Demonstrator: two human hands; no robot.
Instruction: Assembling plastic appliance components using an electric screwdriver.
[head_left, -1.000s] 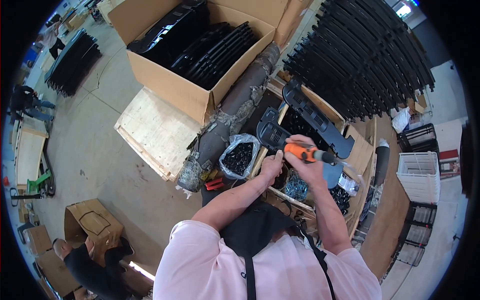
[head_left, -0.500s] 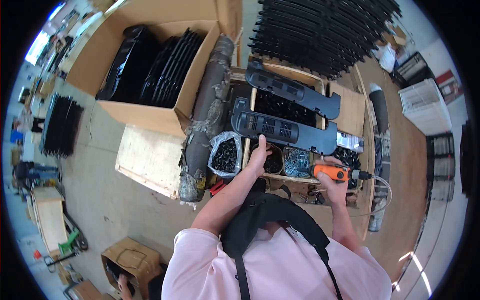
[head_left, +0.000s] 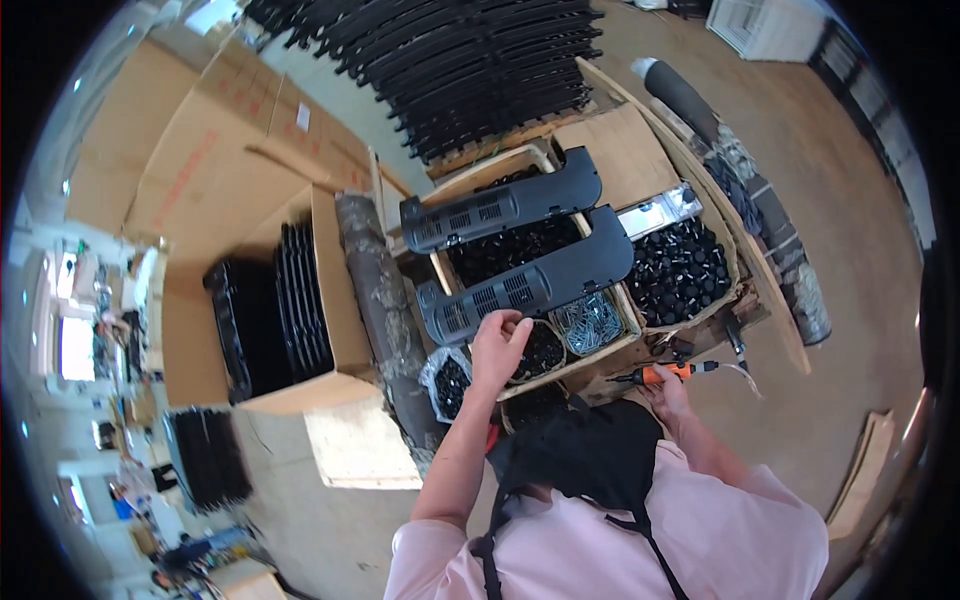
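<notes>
My right hand (head_left: 668, 393) grips an orange and black power screwdriver (head_left: 660, 373) with a hose at its rear, low beside the workbench's front edge. My left hand (head_left: 500, 345) has its fingers curled together at the near edge of a long black plastic panel (head_left: 575, 270); whatever is between the fingertips is hidden. A matching black panel (head_left: 500, 208) lies farther back. Both panels rest across a bin of small black parts (head_left: 520, 245). Close to my left hand are a round container of dark parts (head_left: 540, 352) and a bin of silver screws (head_left: 588, 322).
To the right is a bin of black knobs (head_left: 680, 270). A clear bag of black parts (head_left: 450, 385) sits at the left, beside a wrapped roll (head_left: 375, 290). An open cardboard box (head_left: 345, 300) holds black panels. More are stacked behind the bench (head_left: 490, 80). Another roll (head_left: 745, 170) lies right.
My view has turned, so the bench appears tilted. My right hand has drawn the screwdriver back toward my body, away from the screw bin. My left hand stays near the panel, fingers now more curled.
</notes>
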